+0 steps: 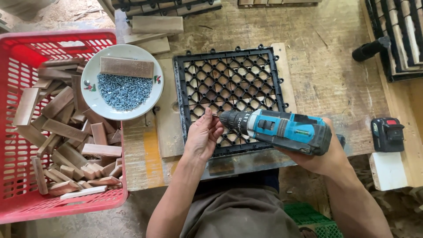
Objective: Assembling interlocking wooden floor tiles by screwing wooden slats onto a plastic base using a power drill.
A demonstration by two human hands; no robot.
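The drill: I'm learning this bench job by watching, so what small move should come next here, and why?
Probably seat the screw on the bit. The left hand pinches a small screw right at the tip of the blue drill, which the right hand holds sideways above the black plastic grid. The tip is not yet pointed down at the grid, so steadying the screw seems to come first.
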